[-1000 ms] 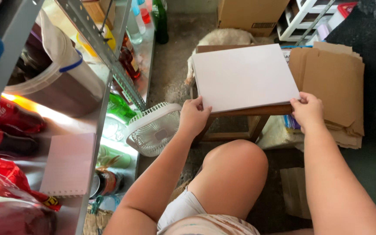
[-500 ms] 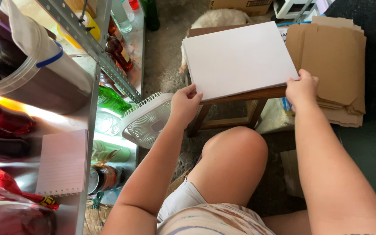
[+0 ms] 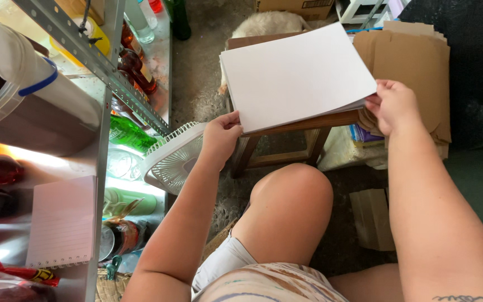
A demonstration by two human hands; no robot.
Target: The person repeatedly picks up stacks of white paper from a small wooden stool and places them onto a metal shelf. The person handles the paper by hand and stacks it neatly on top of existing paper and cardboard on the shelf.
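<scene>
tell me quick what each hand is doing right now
Left hand: closed on the near left corner of the white sheet stack.
Right hand: closed on its right edge.

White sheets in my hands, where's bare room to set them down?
Bare floor lies between the metal shelves and the wooden stool. The stool top sits directly under the white sheets. Shelves and the cardboard pile are crowded.

White paper stack (image 3: 296,75), brown wooden stool (image 3: 278,142), white fan (image 3: 171,158), tan cardboard (image 3: 415,61).
</scene>
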